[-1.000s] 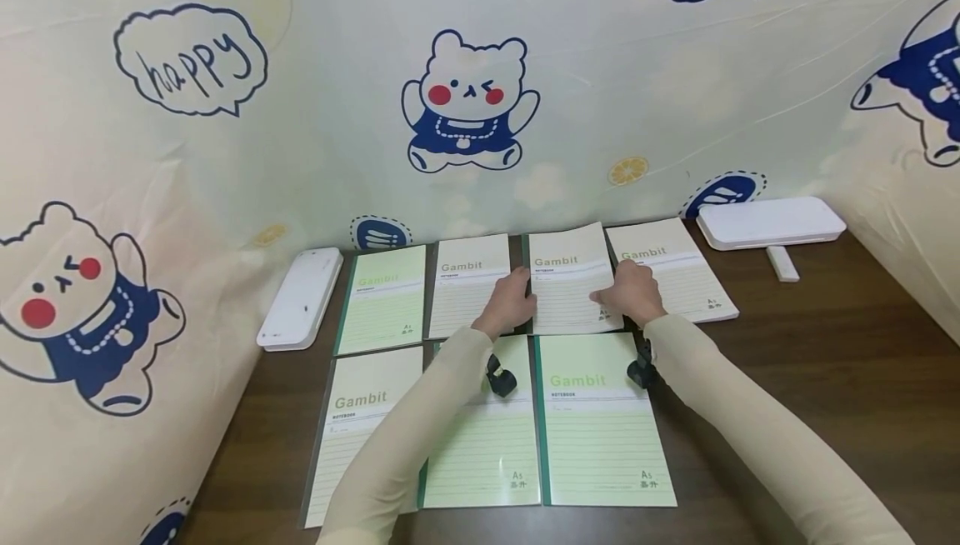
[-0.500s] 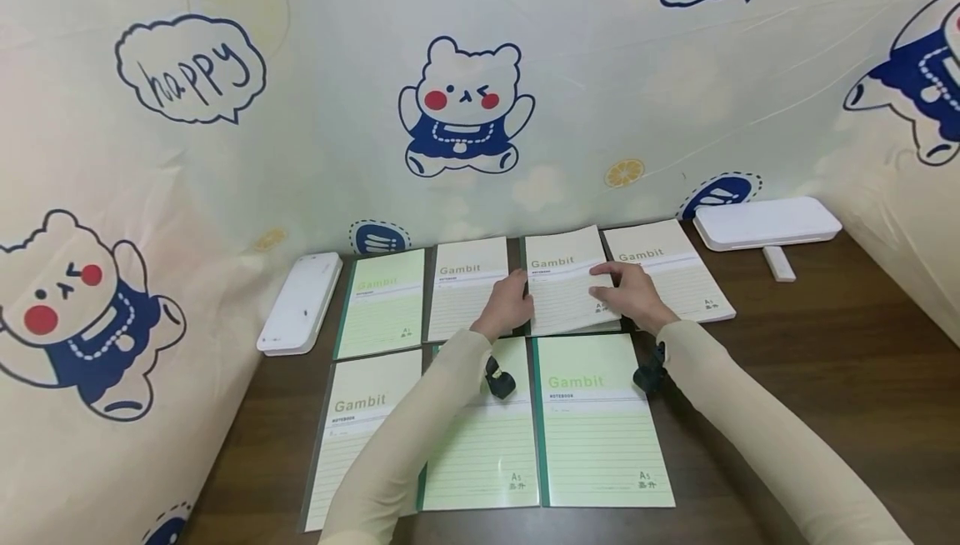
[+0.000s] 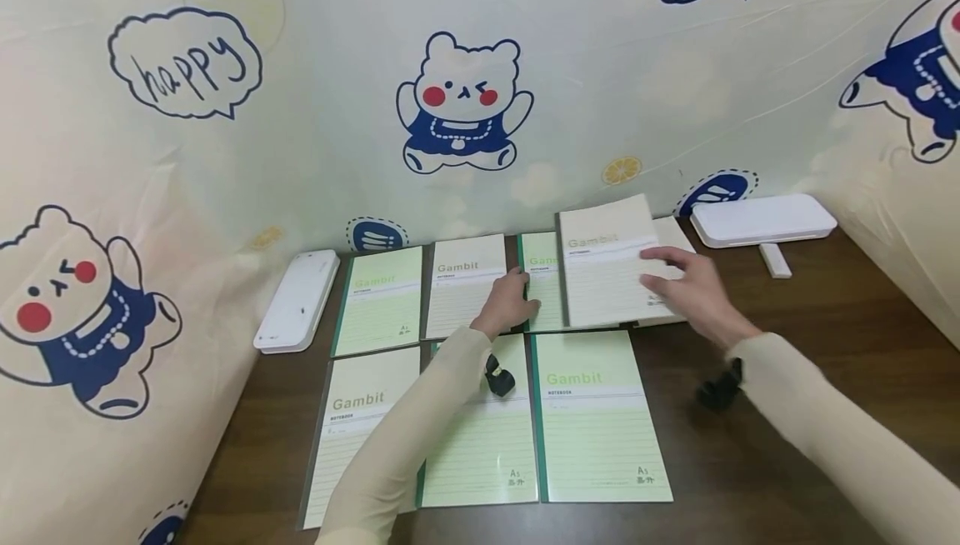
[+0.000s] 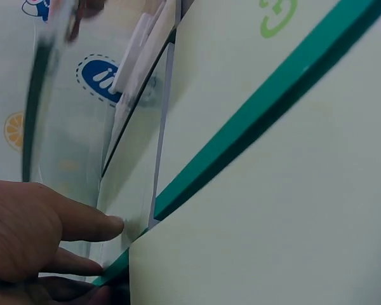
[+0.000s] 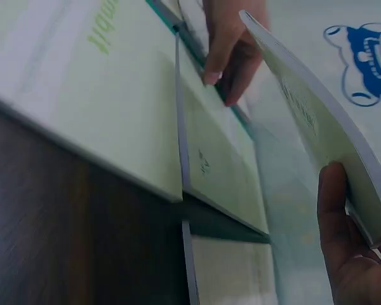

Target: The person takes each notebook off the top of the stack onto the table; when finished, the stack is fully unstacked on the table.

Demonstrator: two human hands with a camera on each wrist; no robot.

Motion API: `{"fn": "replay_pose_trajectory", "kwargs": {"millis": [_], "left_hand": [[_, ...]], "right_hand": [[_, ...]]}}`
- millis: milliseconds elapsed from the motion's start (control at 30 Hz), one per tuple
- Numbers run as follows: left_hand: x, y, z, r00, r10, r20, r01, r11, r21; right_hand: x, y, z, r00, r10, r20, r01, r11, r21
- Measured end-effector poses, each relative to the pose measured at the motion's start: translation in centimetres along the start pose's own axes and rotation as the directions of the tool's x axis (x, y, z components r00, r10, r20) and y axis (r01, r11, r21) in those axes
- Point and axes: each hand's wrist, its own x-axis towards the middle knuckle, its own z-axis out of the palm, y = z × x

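Observation:
My right hand (image 3: 693, 291) pinches a cream Gambit notebook (image 3: 603, 278) by its right edge. In the right wrist view the notebook (image 5: 333, 127) is raised on edge, with the right thumb and fingers (image 5: 333, 197) on opposite sides. It partly covers a green notebook (image 3: 542, 299) and another cream notebook (image 3: 677, 234). My left hand (image 3: 508, 303) rests at the green notebook's spine, beside a cream notebook (image 3: 468, 287). Up close in the left wrist view, the left thumb (image 4: 101, 227) lies extended over a notebook cover; the other fingers are partly hidden.
A green notebook (image 3: 382, 299) ends the back row at left. In front lie a cream notebook (image 3: 360, 428) and two green ones, the right one (image 3: 600, 437) fully visible. White flat cases stand at left (image 3: 296, 299) and right (image 3: 765, 220), near a printed cloth backdrop (image 3: 315, 153).
My right hand has taken up the cream notebook from the back row and carried it to the right, uncovering the green notebook beneath. The left hand stays in place.

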Motion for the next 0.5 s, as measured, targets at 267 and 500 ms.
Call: {"fn": "replay_pose_trajectory", "kwargs": {"millis": [267,500], "left_hand": [[0.3,0.4,0.6,1.000,-0.001,0.005,0.001,1.000,-0.006],[0.3,-0.2,0.3,1.000,-0.002,-0.015,0.002,1.000,-0.015]], "right_hand": [[-10.3,3.7,-8.5,0.995,0.090,-0.037,-0.097,0.963,-0.251],[-17.1,8.5,-8.4,0.982,0.188,-0.025,-0.187,0.937,-0.294]]}}
